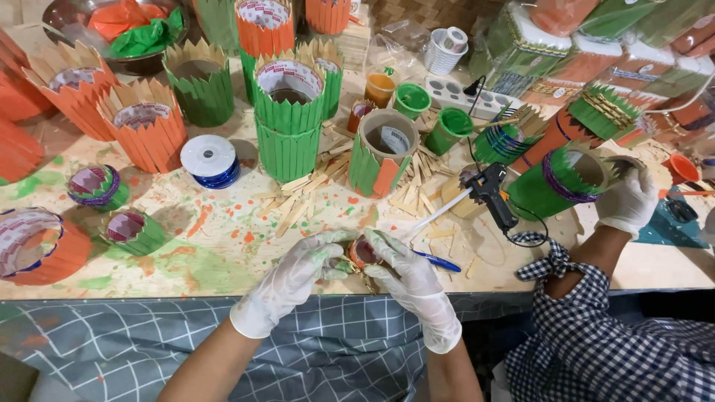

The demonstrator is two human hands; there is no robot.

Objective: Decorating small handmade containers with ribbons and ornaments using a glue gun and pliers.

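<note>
Both your gloved hands close on one small orange-red piece [363, 251], just in front of the glue gun [490, 192]: your left hand [294, 279] pinches its left side, your right hand [408, 277] wraps its right, equally near.

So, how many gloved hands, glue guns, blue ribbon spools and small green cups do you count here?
Gloved hands: 3, namely left hand, right hand (both holding a small orange piece), co-worker's hand
Glue gun: 1
Blue ribbon spool: 1
Small green cups: 2
Total: 7
</note>
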